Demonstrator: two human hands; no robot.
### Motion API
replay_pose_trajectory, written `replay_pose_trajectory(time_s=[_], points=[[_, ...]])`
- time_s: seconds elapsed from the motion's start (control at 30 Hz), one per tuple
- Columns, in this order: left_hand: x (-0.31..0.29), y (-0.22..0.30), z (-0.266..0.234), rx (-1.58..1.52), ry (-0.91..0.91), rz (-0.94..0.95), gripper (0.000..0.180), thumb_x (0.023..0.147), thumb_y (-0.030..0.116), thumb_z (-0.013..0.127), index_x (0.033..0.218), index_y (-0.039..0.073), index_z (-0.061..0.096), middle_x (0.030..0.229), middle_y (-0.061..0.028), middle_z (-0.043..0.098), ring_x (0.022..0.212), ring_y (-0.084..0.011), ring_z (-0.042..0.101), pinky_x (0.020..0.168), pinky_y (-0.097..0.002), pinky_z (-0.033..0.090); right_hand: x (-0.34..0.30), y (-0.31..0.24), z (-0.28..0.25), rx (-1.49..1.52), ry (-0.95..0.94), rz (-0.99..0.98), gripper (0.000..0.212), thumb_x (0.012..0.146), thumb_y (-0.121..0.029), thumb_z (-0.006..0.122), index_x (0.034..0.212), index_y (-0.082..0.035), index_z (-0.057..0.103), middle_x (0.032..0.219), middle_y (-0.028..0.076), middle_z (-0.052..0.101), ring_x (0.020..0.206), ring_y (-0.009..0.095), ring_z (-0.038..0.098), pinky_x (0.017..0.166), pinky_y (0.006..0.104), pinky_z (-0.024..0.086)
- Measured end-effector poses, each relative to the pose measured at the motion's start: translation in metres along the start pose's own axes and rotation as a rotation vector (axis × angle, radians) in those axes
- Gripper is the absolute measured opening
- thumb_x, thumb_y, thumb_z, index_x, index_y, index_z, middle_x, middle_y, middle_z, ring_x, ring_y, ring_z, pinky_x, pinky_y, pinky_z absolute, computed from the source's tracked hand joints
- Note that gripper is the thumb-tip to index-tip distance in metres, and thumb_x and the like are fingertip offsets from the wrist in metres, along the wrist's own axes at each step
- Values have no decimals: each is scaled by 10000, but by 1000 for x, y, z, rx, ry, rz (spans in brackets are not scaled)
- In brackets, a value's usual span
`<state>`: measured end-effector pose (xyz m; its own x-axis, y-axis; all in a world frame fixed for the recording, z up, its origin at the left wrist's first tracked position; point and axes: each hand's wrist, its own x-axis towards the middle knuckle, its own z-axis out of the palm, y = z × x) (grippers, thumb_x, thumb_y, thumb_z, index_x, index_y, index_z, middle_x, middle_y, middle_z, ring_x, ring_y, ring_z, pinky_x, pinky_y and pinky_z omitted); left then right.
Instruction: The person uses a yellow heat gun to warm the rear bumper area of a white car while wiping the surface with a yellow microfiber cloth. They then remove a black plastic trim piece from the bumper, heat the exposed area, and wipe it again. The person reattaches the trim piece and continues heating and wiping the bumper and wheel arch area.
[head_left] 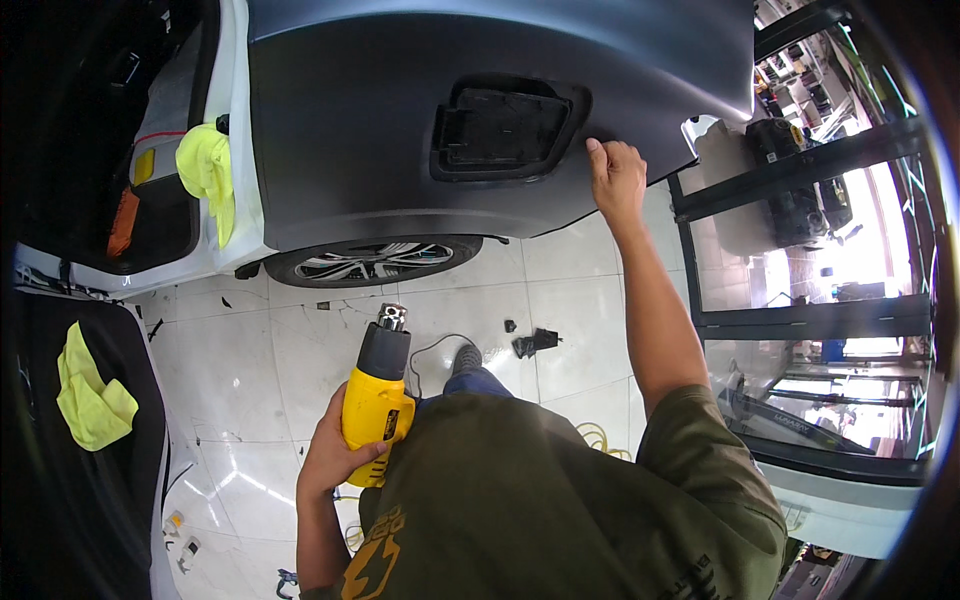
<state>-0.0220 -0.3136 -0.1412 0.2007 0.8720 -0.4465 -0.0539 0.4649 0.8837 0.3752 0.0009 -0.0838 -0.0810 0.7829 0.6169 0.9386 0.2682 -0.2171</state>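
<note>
My left hand (338, 445) is wrapped round a yellow heat gun (372, 405), held low at my side with its black and metal nozzle pointing away from me. In front of me is a matte dark grey car body panel (340, 130) with a black recessed port (505, 128). My right hand (617, 178) is closed at the panel, just right of the port, thumb up and fingers curled. Whatever lies between those fingers, if anything, is hidden.
Below the panel shows a wheel (375, 260). At left, yellow-green cloths hang on the door frame (207, 175) and the open door (92, 395). Dark scraps (537, 343) and a yellow cord (600, 440) lie on the tiled floor. Dark-framed glass (800, 320) stands right.
</note>
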Motion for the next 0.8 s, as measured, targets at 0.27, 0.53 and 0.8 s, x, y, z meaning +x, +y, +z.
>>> replay_pose_trajectory(time_s=[0.27,0.53,0.8], points=[[17,22,17,161,-102,2,934,645,71,803,1447,25,327,1249,-146,575,1149,-247,571,1001,-368,442,12,-11,9,-166,96,-183,397,929,-350,592,630,-89,572,612,63,543,655,275,525,683,403,349],[11,26,25,150,-57,1,940,635,78,804,1447,25,332,1250,-148,574,1158,-250,563,1015,-369,426,-49,-3,50,-126,28,-82,437,954,-372,566,653,-56,584,630,86,544,643,262,521,663,406,376],[67,71,66,340,-183,222,881,668,216,804,1408,23,369,1236,-176,579,1145,-294,572,992,-378,431,-133,41,9,373,-87,612,255,972,-193,484,1020,5,638,769,152,633,748,267,630,687,371,485]])
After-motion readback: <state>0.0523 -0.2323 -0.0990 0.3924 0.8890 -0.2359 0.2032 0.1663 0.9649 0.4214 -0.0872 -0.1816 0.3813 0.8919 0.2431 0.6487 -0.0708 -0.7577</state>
